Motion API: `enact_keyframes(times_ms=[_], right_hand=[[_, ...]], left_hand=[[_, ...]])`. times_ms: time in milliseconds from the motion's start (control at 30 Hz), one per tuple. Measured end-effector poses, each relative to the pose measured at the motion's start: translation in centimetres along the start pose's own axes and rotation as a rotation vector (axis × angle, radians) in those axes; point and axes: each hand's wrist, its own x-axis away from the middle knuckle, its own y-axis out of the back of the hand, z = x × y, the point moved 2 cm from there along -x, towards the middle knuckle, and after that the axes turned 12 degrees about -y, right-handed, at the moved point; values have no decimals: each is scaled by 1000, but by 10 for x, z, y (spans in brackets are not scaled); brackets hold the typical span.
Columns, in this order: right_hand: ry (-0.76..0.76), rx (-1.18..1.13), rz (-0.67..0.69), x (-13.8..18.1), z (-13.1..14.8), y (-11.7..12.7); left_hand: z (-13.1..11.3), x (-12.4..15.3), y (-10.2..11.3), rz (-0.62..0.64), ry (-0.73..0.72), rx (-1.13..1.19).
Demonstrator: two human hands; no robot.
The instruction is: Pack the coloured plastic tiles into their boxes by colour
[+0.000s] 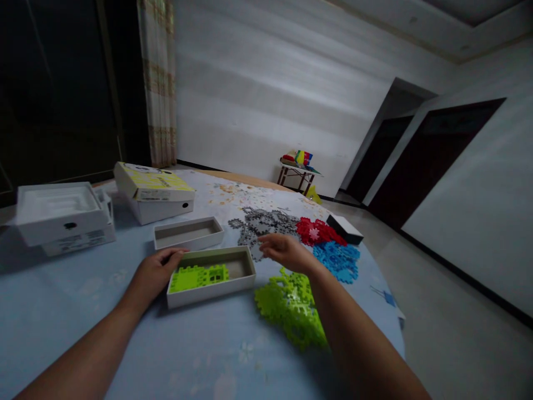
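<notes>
My left hand (pixel 156 272) rests against the left end of a shallow white box (pixel 210 290) that holds lime-green interlocking pieces (pixel 197 276); its fingers curl over the rim. My right hand (pixel 283 250) hovers over the near edge of a pile of grey pieces (pixel 264 222), fingers loosely bent, and I cannot make out anything in them. A heap of lime-green pieces (pixel 289 308) lies under my right forearm. Red pieces (pixel 316 231) and blue pieces (pixel 338 260) lie to the right.
A second shallow box (pixel 188 233) sits behind the first. A yellow-lidded box (pixel 154 191) and white boxes (pixel 62 214) stand at the far left. A black-and-white box (pixel 345 229) lies near the table's right edge (pixel 387 294). A small table with toys (pixel 297 166) stands by the wall.
</notes>
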Motion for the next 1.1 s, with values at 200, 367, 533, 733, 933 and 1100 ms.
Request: enact_keyframes(times_ms=[200,367,533,733,933,1100], right_hand=[[-154,209,-174,24,-61,29],[-189,177,-207,38,-86,38],[-156,168,-276,51,-82,46],[-200,278,-177,86,-74,32],[-197,422,-40,114,-77,-6],[-201,469,-100,103,-74,-16]], left_hand=[[-2,1,4,-9,16,-52],[-8,0,4,5,87,-86],[-15,-1,5,22,123,-91],[-13,-2,6,7,89,-121],[-7,-2,6,12,86,-103],[-2,-3,8,19,93,-129]])
